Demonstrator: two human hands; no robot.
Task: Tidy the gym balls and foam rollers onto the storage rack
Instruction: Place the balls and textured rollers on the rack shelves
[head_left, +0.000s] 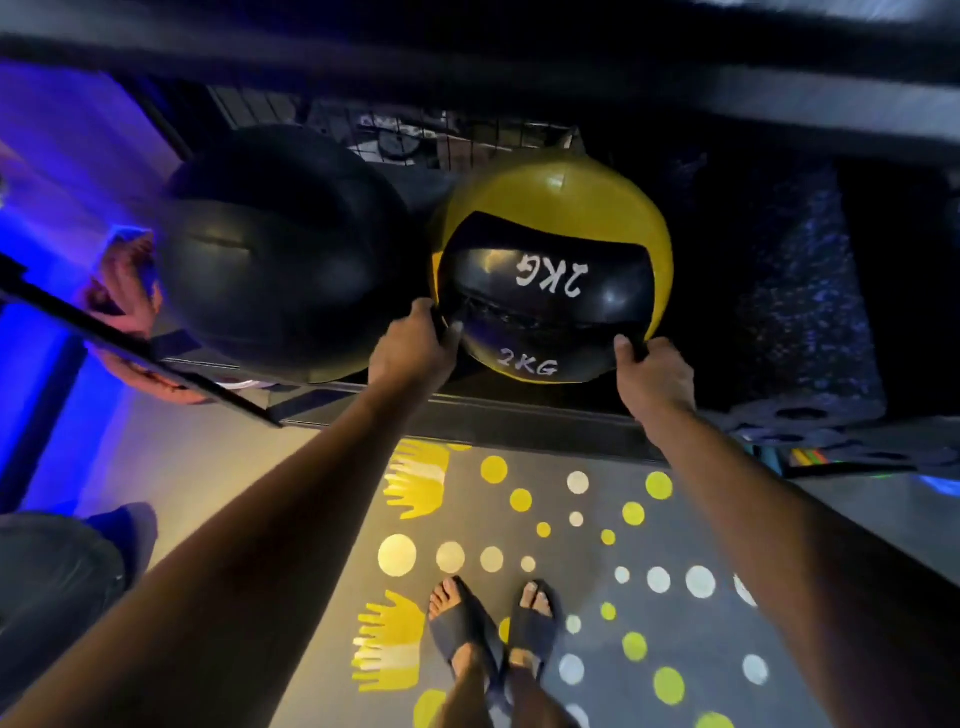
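Head view: ball (550, 270), "2KG" inverted.

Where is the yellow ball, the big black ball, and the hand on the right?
yellow ball (558, 208): head view, on its yellow top panel.
big black ball (275, 249): head view, on the middle of its dark front.
right hand (655, 375): head view, on the back of the hand gripping the yellow ball's lower edge.
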